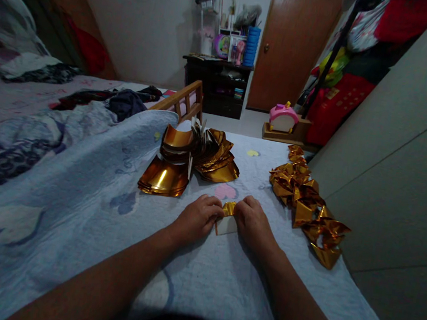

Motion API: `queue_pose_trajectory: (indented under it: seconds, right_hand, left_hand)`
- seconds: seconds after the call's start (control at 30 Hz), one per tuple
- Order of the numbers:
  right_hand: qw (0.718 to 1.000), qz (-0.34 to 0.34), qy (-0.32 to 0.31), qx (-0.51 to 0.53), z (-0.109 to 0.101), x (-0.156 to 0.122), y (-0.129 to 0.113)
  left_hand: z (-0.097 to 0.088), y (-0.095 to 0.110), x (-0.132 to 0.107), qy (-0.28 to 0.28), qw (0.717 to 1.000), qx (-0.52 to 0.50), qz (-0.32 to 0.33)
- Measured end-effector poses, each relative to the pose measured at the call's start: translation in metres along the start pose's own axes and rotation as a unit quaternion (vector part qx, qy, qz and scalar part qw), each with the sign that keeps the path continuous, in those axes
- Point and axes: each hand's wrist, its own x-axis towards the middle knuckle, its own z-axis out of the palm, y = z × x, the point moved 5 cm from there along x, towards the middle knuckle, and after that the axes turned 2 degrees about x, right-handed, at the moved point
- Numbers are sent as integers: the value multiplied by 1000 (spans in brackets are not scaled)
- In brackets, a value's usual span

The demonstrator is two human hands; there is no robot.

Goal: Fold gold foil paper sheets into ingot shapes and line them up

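Between my hands is a sheet of gold foil paper (229, 208), its far part folded over to show gold and its near part showing a pale underside. My left hand (201, 213) pinches the sheet's left side, thumb and fingers together. At the right side, my right hand (251, 218) grips it with fingers curled. Both hands rest low over the bed. Beyond my left hand lie stacked, curved gold foil sheets (166, 174) beside a fanned, bent stack (219, 163). To the right of my right hand lies a heap of folded gold foil pieces (305, 202).
A pale blue quilt (105, 251) with heart patterns covers the bed, beside a wooden bed rail (182, 97). Rumpled clothes and bedding (44, 120) lie at left. A light cabinet (408, 155) stands close on the right. A pink toy (283, 118) sits past the bed's far edge.
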Motion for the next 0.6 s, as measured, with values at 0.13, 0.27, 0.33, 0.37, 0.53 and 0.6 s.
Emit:
queue_pose_trajectory:
  seconds: [0.13,0.27,0.33,0.37,0.53,0.6]
  right_hand:
    - [995,-46,-57,68,2,-4,-17]
    - [993,-59,-94,33,2,-7,-26]
    - [992,-60,-115,7,3,-7,-29]
    - [991,-60,-123,-4,4,-7,-30]
    - [990,-49,-128,-38,6,-7,-34]
    - [990,-47,-123,-42,6,-7,-35]
  left_hand:
    - [3,-1,1,-13,999,-16,47]
    - [3,-3,2,-27,998,-28,45]
    - [3,-4,3,-36,998,-39,43]
    - [3,-4,3,-39,997,-46,42]
    - [3,-9,5,-37,996,-74,23]
    - [2,-12,5,-36,996,-84,14]
